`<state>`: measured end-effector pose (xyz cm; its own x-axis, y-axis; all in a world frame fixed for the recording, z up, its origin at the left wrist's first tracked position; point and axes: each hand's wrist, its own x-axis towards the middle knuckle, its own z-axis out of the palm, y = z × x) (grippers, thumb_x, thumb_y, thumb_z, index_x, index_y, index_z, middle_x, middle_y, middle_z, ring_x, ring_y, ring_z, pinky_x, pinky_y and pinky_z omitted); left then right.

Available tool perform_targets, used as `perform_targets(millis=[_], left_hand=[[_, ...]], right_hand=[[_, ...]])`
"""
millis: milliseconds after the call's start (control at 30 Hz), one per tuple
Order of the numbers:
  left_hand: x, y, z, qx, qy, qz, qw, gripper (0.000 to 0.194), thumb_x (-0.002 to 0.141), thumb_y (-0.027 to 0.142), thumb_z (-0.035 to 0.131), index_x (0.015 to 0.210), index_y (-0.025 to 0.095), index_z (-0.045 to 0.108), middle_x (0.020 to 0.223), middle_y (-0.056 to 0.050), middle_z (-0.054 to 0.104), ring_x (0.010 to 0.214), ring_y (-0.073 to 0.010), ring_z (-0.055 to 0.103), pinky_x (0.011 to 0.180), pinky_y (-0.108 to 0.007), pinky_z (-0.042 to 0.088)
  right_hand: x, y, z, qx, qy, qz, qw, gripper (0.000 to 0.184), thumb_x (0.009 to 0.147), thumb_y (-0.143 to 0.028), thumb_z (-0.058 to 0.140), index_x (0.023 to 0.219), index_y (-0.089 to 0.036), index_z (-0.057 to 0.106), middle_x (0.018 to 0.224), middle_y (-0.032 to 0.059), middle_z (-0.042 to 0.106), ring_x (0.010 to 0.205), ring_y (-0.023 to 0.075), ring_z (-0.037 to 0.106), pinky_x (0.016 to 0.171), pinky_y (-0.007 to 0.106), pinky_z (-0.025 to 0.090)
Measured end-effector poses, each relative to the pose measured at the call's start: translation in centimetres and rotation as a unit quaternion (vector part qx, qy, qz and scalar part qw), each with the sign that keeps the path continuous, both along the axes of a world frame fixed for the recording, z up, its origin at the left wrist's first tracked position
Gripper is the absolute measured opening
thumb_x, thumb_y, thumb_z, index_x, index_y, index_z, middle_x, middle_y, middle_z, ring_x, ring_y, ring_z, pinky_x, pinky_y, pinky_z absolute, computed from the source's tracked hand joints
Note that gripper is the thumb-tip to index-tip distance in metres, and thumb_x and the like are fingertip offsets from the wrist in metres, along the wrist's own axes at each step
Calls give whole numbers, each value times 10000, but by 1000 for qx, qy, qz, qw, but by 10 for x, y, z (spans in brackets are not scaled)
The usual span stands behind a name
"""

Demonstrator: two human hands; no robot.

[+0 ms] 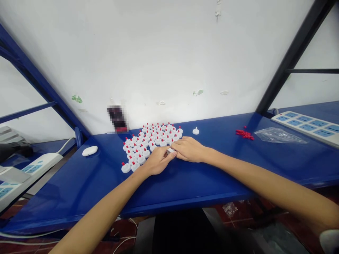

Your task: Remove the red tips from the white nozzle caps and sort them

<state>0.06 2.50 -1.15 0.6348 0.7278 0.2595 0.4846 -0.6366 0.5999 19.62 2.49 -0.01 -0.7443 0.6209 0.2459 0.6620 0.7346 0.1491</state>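
Several small white caps with red tips (148, 141) stand in rows on the blue table (185, 183). My left hand (157, 160) and my right hand (189, 149) meet at the near right edge of that group. Both have their fingers curled together round one white cap (170, 150), which is mostly hidden between the fingertips. A single white cap without a red tip (195, 131) stands alone just right of the rows. A small heap of loose red pieces (244, 134) lies further right.
A crumpled clear plastic bag (278, 135) lies beside the red pieces. White power strips sit at the far right (307, 125) and at the left (31, 167). A white oval case (89, 151) rests left of the caps. Blue and black frame struts rise at both sides.
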Motion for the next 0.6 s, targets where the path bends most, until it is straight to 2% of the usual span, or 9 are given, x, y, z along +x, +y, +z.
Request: perform_targets(millis=[133,233,367,600], left_hand=[[3,-3,0,-50,-49,1,998,467,954,509,402,641,163,428,566,53,363,545,-88,335,550,-253,260],[3,-2,-2,-66,-56,-2,996,470,932,508,423,629,152,473,556,48,367,544,-88,342,546,-250,264],[0,2,-4,-51,-33,20,998,452,912,477,431,613,146,504,546,42,384,545,-92,355,550,-249,266],[-9,5,-6,-27,-50,28,998,390,884,424,453,597,163,412,563,53,322,551,-83,299,543,-241,242]], right_hand=[[1,1,0,6,5,19,1000,277,1016,-328,387,945,-148,585,891,90,696,727,188,593,695,314,326],[1,3,-3,1,4,30,1000,270,1018,-316,381,947,-152,583,885,84,694,717,182,587,691,311,322],[-2,7,-6,14,-2,40,999,288,1025,-323,370,957,-150,590,883,77,697,729,190,602,680,313,323],[-11,5,0,18,-19,31,999,326,1036,-333,342,1011,-126,592,912,104,712,757,209,629,678,315,325]])
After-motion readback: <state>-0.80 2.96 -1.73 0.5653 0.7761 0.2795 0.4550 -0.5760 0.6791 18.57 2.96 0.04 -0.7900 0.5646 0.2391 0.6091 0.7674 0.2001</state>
